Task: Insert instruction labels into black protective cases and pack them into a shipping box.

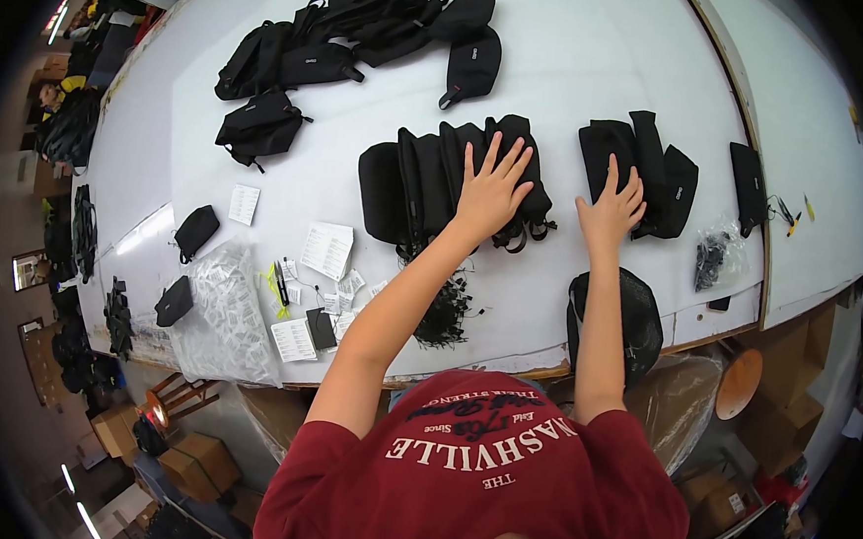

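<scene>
A row of black zip pouches (381, 195) leans together in the middle of the white table (573, 51). My left hand (496, 189) lies across the right end of that row, fingers stretched apart. To its right is a smaller cluster of black pouches (680, 191). My right hand (613, 209) rests against the left side of this cluster, its fingers spread. Neither hand is closed around a pouch. Below my right hand, a round black mesh bag (637, 307) sits at the near edge. Small black pieces (444, 310) are heaped beside my left forearm.
A large pile of black pouches (316, 63) covers the far left. Nearer lie a clear bag of white tags (221, 311), printed sheets (327, 250) and two small black pouches (196, 232). At right are a lone pouch (748, 190) and a plastic bag of black parts (719, 259).
</scene>
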`<state>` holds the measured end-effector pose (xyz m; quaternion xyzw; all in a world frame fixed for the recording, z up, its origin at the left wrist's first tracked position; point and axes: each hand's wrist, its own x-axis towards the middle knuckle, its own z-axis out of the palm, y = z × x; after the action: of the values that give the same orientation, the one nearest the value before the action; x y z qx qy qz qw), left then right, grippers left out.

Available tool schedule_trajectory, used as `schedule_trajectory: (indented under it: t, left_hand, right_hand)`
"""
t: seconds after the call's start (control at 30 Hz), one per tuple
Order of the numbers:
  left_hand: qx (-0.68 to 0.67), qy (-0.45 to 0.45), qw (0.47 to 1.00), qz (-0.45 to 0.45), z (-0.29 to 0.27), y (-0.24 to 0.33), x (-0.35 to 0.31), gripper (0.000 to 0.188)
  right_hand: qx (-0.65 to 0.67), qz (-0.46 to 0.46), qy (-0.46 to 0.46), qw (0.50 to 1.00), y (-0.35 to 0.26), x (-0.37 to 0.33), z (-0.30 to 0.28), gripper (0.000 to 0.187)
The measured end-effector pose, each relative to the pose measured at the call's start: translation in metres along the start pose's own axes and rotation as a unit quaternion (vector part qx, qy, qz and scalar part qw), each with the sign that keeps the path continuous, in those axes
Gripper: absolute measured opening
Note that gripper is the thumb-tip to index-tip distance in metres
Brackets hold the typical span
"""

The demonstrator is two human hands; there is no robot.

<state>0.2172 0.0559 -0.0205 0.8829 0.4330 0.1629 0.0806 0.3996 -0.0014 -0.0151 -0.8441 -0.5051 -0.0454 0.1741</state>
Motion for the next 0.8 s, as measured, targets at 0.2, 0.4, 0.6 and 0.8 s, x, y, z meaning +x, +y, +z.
schedule_trajectory:
  t: [0.2,0.4,0.6,0.8]
  left_hand:
    - [-0.015,-0.001,1.000,0.001,0.002,0.001,0.001,0.051]
    - [-0.120,0.045,0.991,-0.031,-0.001,0.009,0.006,0.053]
    - [-0.028,0.003,1.000,-0.013,0.009,0.012,0.009,0.048]
    - [-0.020,0.016,1.000,-0.001,0.013,0.017,0.009,0.047]
  right_hand:
    - [0.005,0.007,-0.017,1.000,0.038,0.010,0.012,0.084]
    - [0.475,-0.009,-0.222,0.851,-0.003,0.008,0.005,0.061]
    - [0.481,-0.046,-0.342,0.806,0.006,0.009,0.025,0.061]
    - [-0.058,0.005,0.013,0.998,0.058,0.024,0.030,0.075]
